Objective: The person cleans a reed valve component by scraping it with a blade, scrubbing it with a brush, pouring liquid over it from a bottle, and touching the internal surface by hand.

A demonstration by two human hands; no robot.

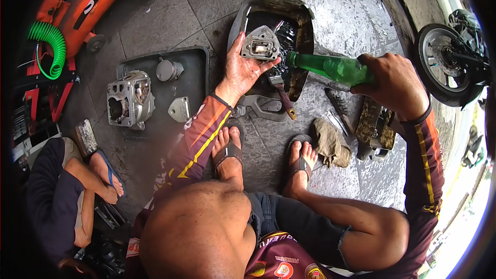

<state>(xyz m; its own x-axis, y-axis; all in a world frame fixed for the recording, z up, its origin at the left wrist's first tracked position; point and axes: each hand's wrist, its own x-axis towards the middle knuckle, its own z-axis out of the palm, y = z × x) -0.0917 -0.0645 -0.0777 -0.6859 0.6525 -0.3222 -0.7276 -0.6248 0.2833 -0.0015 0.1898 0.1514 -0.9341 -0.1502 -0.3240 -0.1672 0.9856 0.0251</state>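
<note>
Head view: left hand (242,72) has its grip on the metal cover (252,39), over the grimy tub (238,19); right hand (393,83) grips the green bottle (336,68), mouth just beside the cover. Risks: wet-looking fingers (269,66) could let the cover slip; over-tilting could splash the floor (338,26).

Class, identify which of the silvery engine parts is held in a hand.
The triangular engine cover in the left hand; the cylinder head, piston and small plate lie in the dark tray.
</note>
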